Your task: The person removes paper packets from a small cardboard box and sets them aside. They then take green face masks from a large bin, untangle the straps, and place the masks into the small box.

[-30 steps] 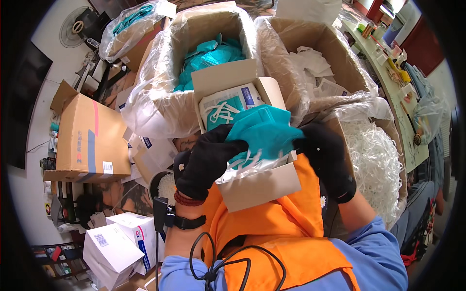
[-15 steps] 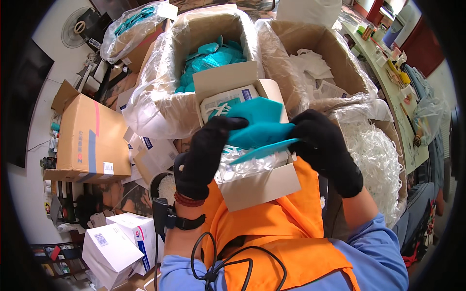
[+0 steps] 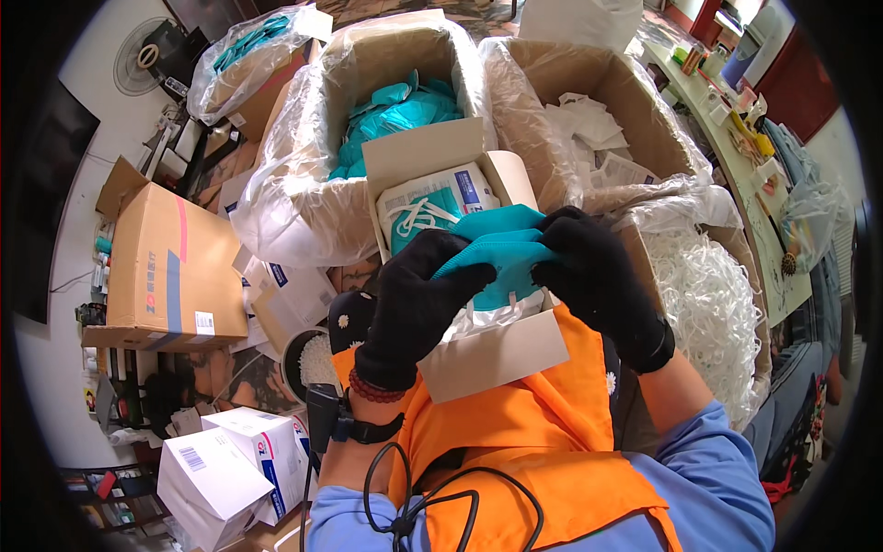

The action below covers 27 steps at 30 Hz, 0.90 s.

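Head view: left hand [image 3: 416,293] grips teal masks [image 3: 504,250] at its 2 o'clock. Right hand [image 3: 602,285] grips them at its 10 o'clock

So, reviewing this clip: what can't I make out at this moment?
All in the head view:
- Count of held teal masks: they overlap each other.
- Left hand fingers behind the masks: hidden by the masks.
- Bottom of the small open box: covered by its contents and both hands' work above; the right hand blocks one side.
- White bag-like item: cut off by the top edge.
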Motion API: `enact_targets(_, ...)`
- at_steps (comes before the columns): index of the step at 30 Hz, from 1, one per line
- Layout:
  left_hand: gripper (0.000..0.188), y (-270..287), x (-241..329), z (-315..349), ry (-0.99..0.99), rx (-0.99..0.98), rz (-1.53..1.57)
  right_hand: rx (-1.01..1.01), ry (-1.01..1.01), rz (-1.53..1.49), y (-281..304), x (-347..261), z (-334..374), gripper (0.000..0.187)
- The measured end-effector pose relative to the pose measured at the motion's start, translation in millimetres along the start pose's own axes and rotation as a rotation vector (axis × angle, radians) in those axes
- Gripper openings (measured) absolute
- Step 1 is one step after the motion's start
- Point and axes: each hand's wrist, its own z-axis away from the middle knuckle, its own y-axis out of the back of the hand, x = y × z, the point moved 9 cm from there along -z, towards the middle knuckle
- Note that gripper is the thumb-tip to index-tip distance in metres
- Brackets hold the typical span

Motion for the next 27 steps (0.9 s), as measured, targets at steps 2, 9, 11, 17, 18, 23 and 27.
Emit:
enact_targets(2, 0.021, 2.0, 1.2, 0.4, 0.015, 0.022, -0.062, 0.072, 0.141, 0.244, 0.9, -12.0, -0.1, 0.043)
enact_targets(9, 0.023, -16.6, 18.8, -1.5, -0.177, -0.162, -0.215, -0.022, 0.02, 0.286, -9.2, -29.7, -12.3, 0.058)
enact_targets(11, 0.034, -20.0, 21.2, -2.0, -0.214, -0.169, -0.203, -0.112, -0.129, 0.161, -16.2, 3.4, -10.3, 0.055)
enact_targets(17, 0.069, -20.2, 31.5, 1.5, -0.214, -0.016, -0.218, -0.203, -0.435, -0.125, -24.5, 22.6, -1.2, 0.042)
enact_targets(18, 0.072, -19.6, 31.3, 1.6, -0.211, 0.0, -0.211, -0.238, -0.372, -0.056, -27.3, 19.8, -3.4, 0.038)
enact_targets(23, 0.075, -21.0, 6.8, -9.2, -0.282, -0.106, -0.092, -0.207, -0.445, 0.066, -9.9, 16.4, -4.2, 0.03)
enact_targets(27, 0.045, -24.7, 4.9, 1.3, -0.237, -0.238, -0.387, -0.089, -0.484, -0.015, 15.9, 14.5, -11.5, 0.031)
